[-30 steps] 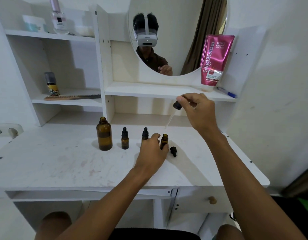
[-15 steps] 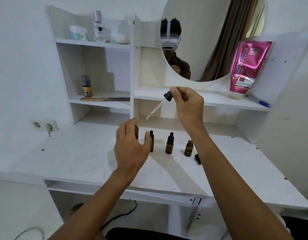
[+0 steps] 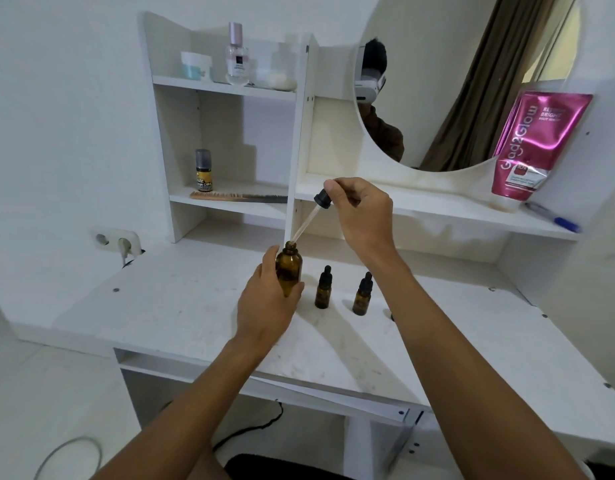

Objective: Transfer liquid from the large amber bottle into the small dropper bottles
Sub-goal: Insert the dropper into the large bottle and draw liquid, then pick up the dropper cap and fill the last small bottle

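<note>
The large amber bottle (image 3: 289, 267) stands uncapped on the white desk (image 3: 181, 306), and my left hand (image 3: 266, 299) is wrapped around its body. My right hand (image 3: 363, 211) pinches the black bulb of a glass dropper (image 3: 311, 216). The pipette slants down to the left, its tip at the bottle's open mouth. Two small capped dropper bottles (image 3: 323, 288) (image 3: 363, 294) stand just right of the large one. My right forearm hides whatever lies further right, apart from a dark sliver at its edge.
The shelf unit behind holds a comb (image 3: 237, 196), a small yellow-labelled bottle (image 3: 203, 170), jars and a perfume bottle (image 3: 237, 55) on top. A pink tube (image 3: 527, 147) and a blue pen (image 3: 555, 220) sit under the round mirror (image 3: 455, 81). A wall socket (image 3: 117, 241) is at left.
My left hand has left the small open bottle and closed on the large amber bottle. My right hand has carried the dropper left and down to its mouth. The view swung left.
</note>
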